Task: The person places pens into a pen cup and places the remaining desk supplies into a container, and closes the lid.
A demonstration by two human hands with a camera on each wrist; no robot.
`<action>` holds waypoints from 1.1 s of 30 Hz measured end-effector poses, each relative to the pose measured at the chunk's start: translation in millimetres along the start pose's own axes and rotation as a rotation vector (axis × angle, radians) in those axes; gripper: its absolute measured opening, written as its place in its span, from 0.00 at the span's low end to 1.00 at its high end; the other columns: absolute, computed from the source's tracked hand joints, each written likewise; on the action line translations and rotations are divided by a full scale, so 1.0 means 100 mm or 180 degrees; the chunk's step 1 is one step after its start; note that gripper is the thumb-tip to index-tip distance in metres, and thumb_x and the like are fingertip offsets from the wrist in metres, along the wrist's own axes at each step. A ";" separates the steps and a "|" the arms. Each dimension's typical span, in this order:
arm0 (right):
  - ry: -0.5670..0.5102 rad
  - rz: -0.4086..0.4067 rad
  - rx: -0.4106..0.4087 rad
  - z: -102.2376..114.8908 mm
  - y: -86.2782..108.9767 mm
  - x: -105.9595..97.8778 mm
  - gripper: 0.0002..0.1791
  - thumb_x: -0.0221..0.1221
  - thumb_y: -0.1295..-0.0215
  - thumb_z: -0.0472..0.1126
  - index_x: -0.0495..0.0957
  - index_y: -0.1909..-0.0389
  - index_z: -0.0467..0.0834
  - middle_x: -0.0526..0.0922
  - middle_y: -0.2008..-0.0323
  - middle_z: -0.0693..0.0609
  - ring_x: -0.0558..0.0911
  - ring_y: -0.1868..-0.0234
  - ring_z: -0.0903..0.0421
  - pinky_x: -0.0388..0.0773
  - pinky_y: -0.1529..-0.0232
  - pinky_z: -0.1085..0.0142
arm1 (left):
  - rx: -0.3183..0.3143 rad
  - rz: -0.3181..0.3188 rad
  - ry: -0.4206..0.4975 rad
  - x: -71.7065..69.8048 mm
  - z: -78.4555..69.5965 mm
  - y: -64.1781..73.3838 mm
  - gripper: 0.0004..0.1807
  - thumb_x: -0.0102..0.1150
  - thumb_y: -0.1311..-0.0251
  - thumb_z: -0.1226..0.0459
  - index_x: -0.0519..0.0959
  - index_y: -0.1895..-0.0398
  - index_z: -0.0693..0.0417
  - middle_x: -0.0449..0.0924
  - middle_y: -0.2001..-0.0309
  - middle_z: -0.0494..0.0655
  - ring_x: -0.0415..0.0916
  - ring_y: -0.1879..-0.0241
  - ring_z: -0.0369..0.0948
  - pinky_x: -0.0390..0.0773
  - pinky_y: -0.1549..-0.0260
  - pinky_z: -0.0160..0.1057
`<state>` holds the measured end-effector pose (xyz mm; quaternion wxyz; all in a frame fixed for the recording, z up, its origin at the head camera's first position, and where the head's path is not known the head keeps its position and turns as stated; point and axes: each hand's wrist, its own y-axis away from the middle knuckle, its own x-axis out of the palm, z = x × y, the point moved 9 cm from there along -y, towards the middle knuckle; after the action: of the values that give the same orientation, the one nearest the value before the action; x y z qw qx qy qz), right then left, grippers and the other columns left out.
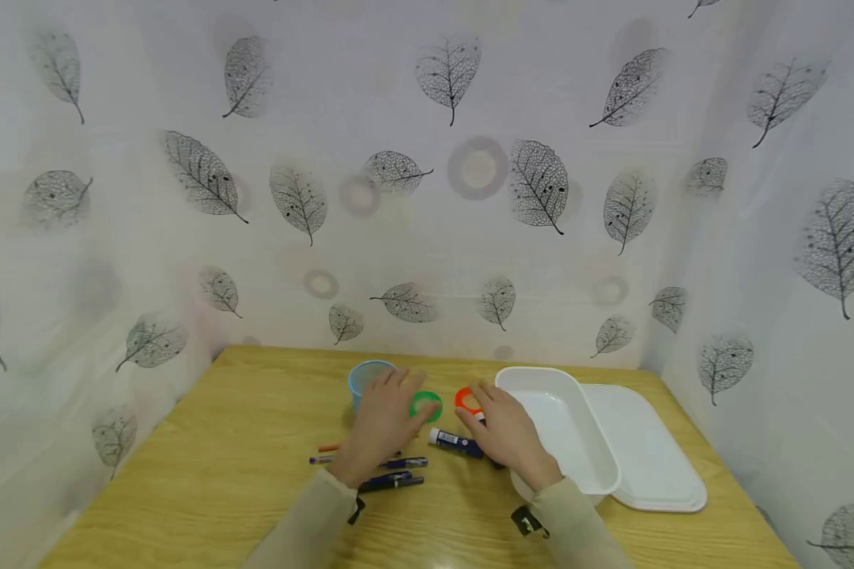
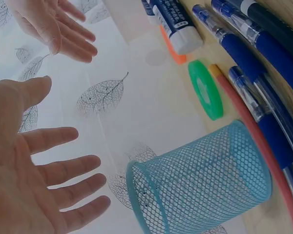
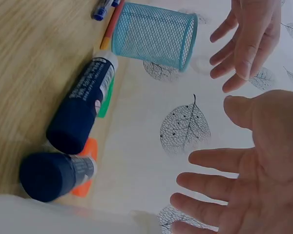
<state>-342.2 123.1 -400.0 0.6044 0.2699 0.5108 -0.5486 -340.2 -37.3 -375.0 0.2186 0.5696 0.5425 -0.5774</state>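
Observation:
Both hands hover above the table with fingers spread and nothing in them. The left hand (image 1: pixel 384 427) is over the pens (image 1: pixel 407 463), near a blue mesh pen cup (image 2: pixel 200 175) that stands upright. To its right lies a flat green ring (image 1: pixel 427 416). My right hand (image 1: pixel 508 433) is above two dark blue glue sticks with white ends: one glue stick (image 3: pixel 83 105) lies on its side, and the other glue stick (image 3: pixel 44 176) lies beside it. Just past the fingers is an orange-red ring (image 1: pixel 464 401). A reddish pencil (image 2: pixel 259 148) lies alongside the pens, close to the cup.
A white plastic box (image 1: pixel 608 450) stands right of the right hand, with its white lid (image 1: pixel 655 450) flat on the table beside it. A leaf-patterned white curtain (image 1: pixel 427 237) encloses the back and sides of the wooden table (image 1: pixel 206 474).

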 end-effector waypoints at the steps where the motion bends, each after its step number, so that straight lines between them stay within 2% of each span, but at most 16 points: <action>1: -0.0102 -0.0025 0.0010 0.00 0.00 0.00 0.33 0.50 0.28 0.59 0.69 0.32 0.40 0.70 0.33 0.40 0.70 0.33 0.39 0.67 0.35 0.43 | 0.0013 -0.0064 0.0045 -0.02 0.00 -0.01 0.32 0.57 0.36 0.43 0.73 0.35 0.50 0.74 0.37 0.56 0.70 0.36 0.56 0.69 0.39 0.60; 5: -0.0461 -0.0066 0.0079 -0.02 0.00 0.02 0.27 0.56 0.30 0.55 0.76 0.39 0.42 0.79 0.41 0.42 0.78 0.42 0.42 0.75 0.44 0.45 | 0.0065 -0.0287 0.0179 -0.06 0.05 -0.03 0.27 0.61 0.37 0.47 0.78 0.41 0.53 0.81 0.45 0.53 0.77 0.45 0.51 0.77 0.46 0.53; 8: -0.0731 -0.0123 0.0045 -0.01 0.01 0.04 0.22 0.59 0.32 0.51 0.79 0.43 0.42 0.83 0.47 0.44 0.83 0.50 0.46 0.79 0.50 0.49 | 0.0032 -0.0392 0.0400 -0.07 0.11 -0.04 0.22 0.65 0.39 0.51 0.81 0.46 0.54 0.83 0.49 0.52 0.79 0.48 0.50 0.79 0.49 0.50; 13: -0.1345 -0.0150 -0.0071 0.03 0.00 0.11 0.13 0.63 0.34 0.45 0.83 0.52 0.44 0.87 0.59 0.50 0.84 0.62 0.55 0.81 0.61 0.60 | -0.0200 -0.0465 0.0698 -0.07 0.30 -0.05 0.19 0.65 0.39 0.54 0.82 0.50 0.54 0.84 0.52 0.51 0.80 0.49 0.49 0.78 0.48 0.50; 19: -0.1819 0.0113 -0.0056 0.05 -0.03 0.34 0.14 0.63 0.35 0.46 0.85 0.55 0.40 0.86 0.63 0.49 0.83 0.66 0.58 0.79 0.68 0.68 | -0.0372 -0.0674 0.1037 -0.12 0.58 -0.03 0.17 0.68 0.41 0.56 0.83 0.53 0.56 0.84 0.54 0.52 0.79 0.51 0.50 0.79 0.51 0.51; 21: -0.2003 0.0246 -0.0027 0.08 -0.04 0.43 0.15 0.63 0.35 0.46 0.84 0.55 0.39 0.87 0.64 0.47 0.83 0.67 0.58 0.79 0.71 0.68 | -0.0506 -0.0664 0.1161 -0.12 0.69 -0.01 0.19 0.69 0.43 0.55 0.83 0.51 0.56 0.82 0.51 0.53 0.76 0.48 0.52 0.77 0.49 0.54; 23: -0.2256 0.0415 0.0012 0.12 -0.03 0.50 0.15 0.63 0.34 0.44 0.84 0.54 0.37 0.87 0.64 0.42 0.84 0.67 0.53 0.80 0.72 0.66 | -0.0645 -0.0623 0.1258 -0.12 0.79 0.01 0.22 0.70 0.43 0.55 0.82 0.49 0.56 0.81 0.48 0.55 0.74 0.45 0.53 0.76 0.47 0.57; 27: -0.2730 0.0728 0.0131 0.18 0.01 0.62 0.15 0.62 0.33 0.41 0.82 0.52 0.34 0.86 0.60 0.39 0.84 0.64 0.50 0.83 0.68 0.59 | -0.0866 -0.0524 0.1396 -0.09 0.95 0.01 0.30 0.71 0.46 0.53 0.78 0.43 0.58 0.77 0.43 0.60 0.72 0.43 0.57 0.75 0.48 0.59; 29: -0.2844 0.0842 0.0171 0.20 0.03 0.67 0.16 0.62 0.33 0.41 0.81 0.51 0.34 0.86 0.59 0.40 0.84 0.62 0.52 0.83 0.66 0.58 | -0.0955 -0.0458 0.1406 -0.06 1.02 0.01 0.34 0.72 0.47 0.51 0.75 0.39 0.57 0.74 0.40 0.61 0.70 0.41 0.58 0.74 0.47 0.60; 33: -0.2955 0.1002 0.0202 0.23 0.06 0.76 0.17 0.63 0.35 0.41 0.81 0.50 0.34 0.86 0.59 0.43 0.84 0.62 0.57 0.83 0.66 0.62 | -0.1033 -0.0272 0.1425 -0.02 1.13 -0.01 0.43 0.72 0.49 0.48 0.68 0.32 0.55 0.67 0.33 0.60 0.64 0.34 0.58 0.68 0.39 0.62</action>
<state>-338.4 74.8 -463.8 0.8353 0.0891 0.1235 -0.5283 -388.5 -137.0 -399.4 0.1572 0.6171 0.6863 -0.3514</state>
